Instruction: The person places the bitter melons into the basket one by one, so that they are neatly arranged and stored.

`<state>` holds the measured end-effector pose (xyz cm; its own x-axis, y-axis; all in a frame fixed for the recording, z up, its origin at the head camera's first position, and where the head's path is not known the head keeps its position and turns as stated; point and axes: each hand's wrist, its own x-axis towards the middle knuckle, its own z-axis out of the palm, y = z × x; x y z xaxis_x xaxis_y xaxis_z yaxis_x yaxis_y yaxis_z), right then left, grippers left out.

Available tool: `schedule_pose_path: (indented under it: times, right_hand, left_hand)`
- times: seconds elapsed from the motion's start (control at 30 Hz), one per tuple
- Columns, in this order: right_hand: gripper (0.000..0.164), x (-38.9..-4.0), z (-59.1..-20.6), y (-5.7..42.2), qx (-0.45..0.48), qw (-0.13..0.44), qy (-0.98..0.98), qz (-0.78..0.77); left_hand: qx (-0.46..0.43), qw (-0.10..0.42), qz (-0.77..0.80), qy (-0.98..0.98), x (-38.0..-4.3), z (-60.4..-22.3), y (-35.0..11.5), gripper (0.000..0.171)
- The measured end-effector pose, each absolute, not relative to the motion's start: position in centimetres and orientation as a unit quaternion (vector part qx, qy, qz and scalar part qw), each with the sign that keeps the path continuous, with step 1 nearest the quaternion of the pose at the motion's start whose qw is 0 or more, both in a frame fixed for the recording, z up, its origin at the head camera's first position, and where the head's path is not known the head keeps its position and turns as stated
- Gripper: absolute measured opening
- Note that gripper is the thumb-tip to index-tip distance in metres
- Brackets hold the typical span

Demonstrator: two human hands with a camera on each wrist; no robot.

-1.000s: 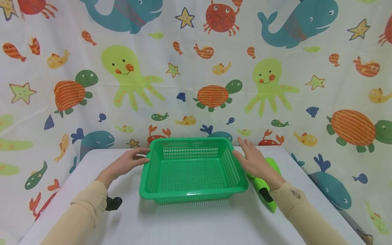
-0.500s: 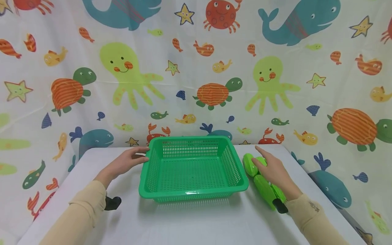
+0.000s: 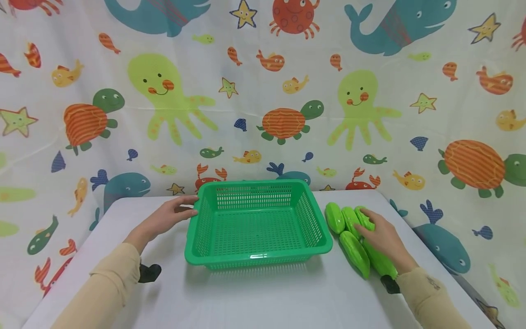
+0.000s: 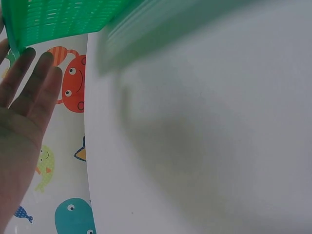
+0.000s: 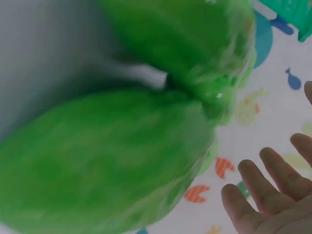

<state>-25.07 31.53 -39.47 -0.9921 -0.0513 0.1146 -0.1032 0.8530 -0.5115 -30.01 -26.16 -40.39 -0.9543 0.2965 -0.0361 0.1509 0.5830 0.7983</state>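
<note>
A green plastic basket (image 3: 259,258) with slotted walls stands mid-table in the head view. At its left rim is my left hand (image 3: 166,216), thumb and fingers apart and relaxed. The left wrist view shows those fingers (image 4: 40,80) extended near the slotted basket wall (image 4: 63,22). Right of the basket lie several glossy green, elongated pieces shaped like fruit or vegetables (image 3: 354,253). Over the rightmost ones reaches my right hand (image 3: 383,237), partly covering them. Seen from the right wrist, its fingers (image 5: 258,187) are spread beside two large blurred green pieces (image 5: 107,161), gripping nothing.
A white table (image 3: 263,304) carries everything. Behind it hangs a white curtain (image 3: 255,96) printed with sea animals. Dark wrist-camera mounts (image 3: 149,273) stick out below both wrists.
My right hand has moved off the basket's right side, rightward and down over the green pieces, uncovering more of them. My left hand stays at the left rim.
</note>
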Motion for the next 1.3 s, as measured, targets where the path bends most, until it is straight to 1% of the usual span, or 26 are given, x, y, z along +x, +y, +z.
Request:
schedule_pose_path:
  times: [0.23, 0.43, 0.6, 0.8, 1.07, 1.3]
  right_hand:
    - [0.062, -24.2, -40.1, 33.5, 0.051, 0.026, -0.971, 0.232]
    - [0.063, -22.7, -40.9, 34.8, 0.065, 0.006, -0.972, 0.224]
    - [0.061, -21.8, -41.6, 35.6, 0.078, -0.011, -0.970, 0.230]
    - [0.056, -21.2, -42.1, 36.1, 0.085, -0.035, -0.956, 0.278]
    - [0.051, -21.4, -42.4, 36.5, 0.083, -0.061, -0.950, 0.296]
    - [0.059, -22.1, -41.9, 37.2, 0.050, -0.124, -0.941, 0.310]
  left_hand:
    - [0.122, 0.082, 0.439, 0.887, -30.0, -40.4, -26.2, 0.073]
    - [0.126, 0.083, 0.443, 0.884, -29.9, -40.2, -26.1, 0.072]
    - [0.130, 0.083, 0.445, 0.882, -29.9, -39.9, -26.0, 0.071]
    - [0.129, 0.087, 0.449, 0.880, -29.9, -40.0, -26.2, 0.071]
    - [0.127, 0.089, 0.455, 0.877, -30.1, -40.4, -26.2, 0.071]
    - [0.135, 0.090, 0.464, 0.871, -30.0, -40.1, -26.2, 0.069]
